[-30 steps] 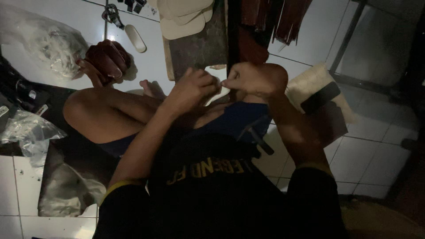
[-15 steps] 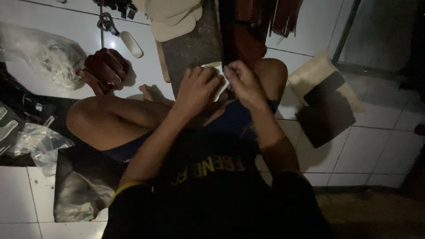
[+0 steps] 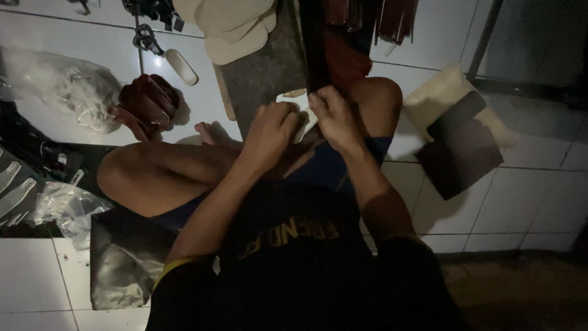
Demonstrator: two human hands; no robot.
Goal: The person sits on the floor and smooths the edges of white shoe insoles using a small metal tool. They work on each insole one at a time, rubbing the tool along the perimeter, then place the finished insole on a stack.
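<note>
Both hands, left hand (image 3: 272,132) and right hand (image 3: 331,116), pinch a pale flat piece (image 3: 304,119) over the knee, beside the dark slab (image 3: 263,73); in this dim light it could probably slip from the fingertips.

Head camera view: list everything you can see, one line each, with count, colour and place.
pale flat piece: one, off-white, pinched between both hands above the lap
grey board: one, dark grey, on the floor ahead of the hands
sole-shaped cutouts: a small stack, cream, top centre
dark red strips: several, top right of centre
dark brown bundle: one, reddish brown, left of the foot
clear plastic bags: two at least, left side
foam block: one, cream, right side
dark sheets: two, brown-black, on the foam block and tiles
tiled floor: white
left hand: one, gripping the pale flat piece
right hand: one, gripping its upper edge
</note>
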